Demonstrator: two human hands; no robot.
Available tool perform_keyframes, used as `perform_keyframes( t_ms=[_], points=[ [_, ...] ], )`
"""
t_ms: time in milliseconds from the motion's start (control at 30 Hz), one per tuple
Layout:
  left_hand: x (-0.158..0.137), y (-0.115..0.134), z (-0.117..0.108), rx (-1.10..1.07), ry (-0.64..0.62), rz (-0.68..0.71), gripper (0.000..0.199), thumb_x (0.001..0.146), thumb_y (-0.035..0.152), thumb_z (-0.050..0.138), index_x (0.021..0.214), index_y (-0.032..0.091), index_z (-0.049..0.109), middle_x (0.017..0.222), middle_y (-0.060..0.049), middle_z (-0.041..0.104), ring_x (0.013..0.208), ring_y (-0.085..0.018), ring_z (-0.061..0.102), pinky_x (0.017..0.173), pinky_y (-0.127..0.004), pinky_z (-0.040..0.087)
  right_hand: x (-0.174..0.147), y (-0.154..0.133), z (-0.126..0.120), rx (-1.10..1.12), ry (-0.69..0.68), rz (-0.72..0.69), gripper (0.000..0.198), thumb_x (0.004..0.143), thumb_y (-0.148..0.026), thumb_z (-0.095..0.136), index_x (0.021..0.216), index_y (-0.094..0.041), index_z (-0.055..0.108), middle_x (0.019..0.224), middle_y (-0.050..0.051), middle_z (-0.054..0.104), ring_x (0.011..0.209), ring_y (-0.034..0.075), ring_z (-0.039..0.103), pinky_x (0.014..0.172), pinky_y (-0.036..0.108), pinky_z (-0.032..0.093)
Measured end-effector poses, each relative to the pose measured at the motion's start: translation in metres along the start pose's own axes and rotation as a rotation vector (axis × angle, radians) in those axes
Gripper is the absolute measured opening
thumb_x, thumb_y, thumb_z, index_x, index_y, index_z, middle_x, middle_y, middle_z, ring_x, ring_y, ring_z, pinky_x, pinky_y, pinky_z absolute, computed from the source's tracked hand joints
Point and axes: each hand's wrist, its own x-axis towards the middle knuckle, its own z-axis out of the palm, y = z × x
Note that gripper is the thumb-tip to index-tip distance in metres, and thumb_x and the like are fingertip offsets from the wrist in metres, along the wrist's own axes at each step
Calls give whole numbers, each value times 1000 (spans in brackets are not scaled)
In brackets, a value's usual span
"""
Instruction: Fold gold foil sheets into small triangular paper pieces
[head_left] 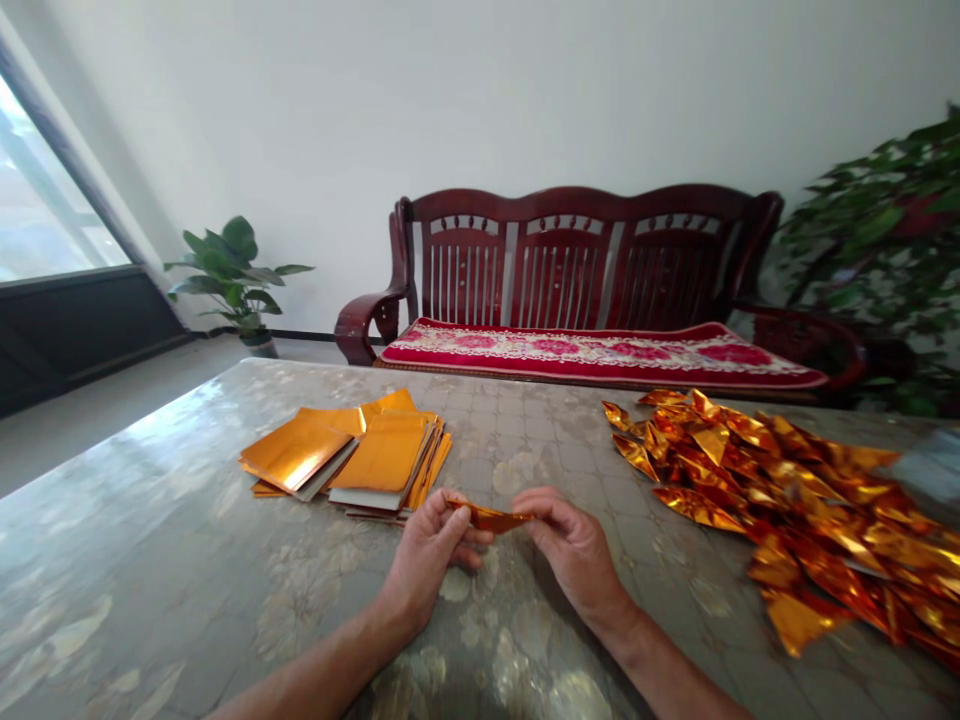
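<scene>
Between my two hands, just above the table, is a folded piece of gold foil paper, narrow and pointed. My left hand pinches its left end between thumb and fingers. At the other end, the thumb and fingertips of my right hand close on the tip. Stacks of flat gold foil sheets lie just beyond my left hand, some with pale undersides showing. Off to the right spreads a heap of folded gold foil pieces, shiny and pointed.
A patterned, glossy table lies under everything. Behind it stands a dark red wooden bench with a red floral cushion. Potted plants stand at both sides. Clear plastic sits at the right edge.
</scene>
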Motion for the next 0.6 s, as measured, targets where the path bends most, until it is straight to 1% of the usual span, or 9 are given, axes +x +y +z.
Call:
perform_keyframes(
  t_ms=[67, 167, 333, 433, 533, 600],
  points=[
    [0, 0, 1, -5, 6, 7, 44, 69, 45, 78, 89, 17, 51, 73, 1, 66, 64, -13, 68, 50, -18, 52, 1, -2, -1, -29, 33, -57, 12, 77, -20, 64, 79, -22, 75, 84, 4, 67, 80, 17, 63, 71, 26, 52],
    [-1, -2, 1, -7, 15, 20, 45, 69, 45, 79, 89, 17, 51, 73, 1, 67, 65, -14, 69, 52, -18, 53, 1, -5, -2, -42, 42, -60, 13, 78, -19, 64, 81, -22, 76, 76, 2, 63, 72, 15, 60, 64, 24, 49],
    [-1, -2, 2, 3, 27, 39, 44, 68, 46, 79, 88, 17, 52, 68, 0, 68, 61, -13, 67, 55, -20, 54, -2, -8, -1, 21, 24, 70, 13, 78, -24, 63, 82, -20, 75, 76, 3, 69, 69, 16, 62, 61, 24, 51],
    [-1, -2, 2, 18, 39, 45, 43, 69, 46, 78, 88, 17, 52, 68, -1, 69, 59, -12, 65, 56, -20, 54, -4, -9, 0, 50, 11, 125, 15, 76, -23, 62, 84, -19, 75, 75, 3, 70, 65, 16, 63, 57, 24, 51],
    [-1, -2, 2, 38, 45, 57, 41, 70, 45, 77, 87, 17, 53, 68, -1, 69, 60, -12, 65, 56, -21, 54, -5, -10, 0, 38, 4, 100, 20, 73, -20, 63, 89, -20, 75, 81, 4, 72, 69, 16, 65, 61, 25, 54],
    [0, -3, 2, 56, 43, 82, 39, 70, 45, 77, 86, 17, 54, 74, -2, 69, 64, -13, 65, 55, -21, 54, -5, -10, 0, 1, 1, 60, 20, 72, -21, 67, 89, -20, 76, 84, 4, 73, 73, 17, 67, 65, 26, 55]
  ],
)
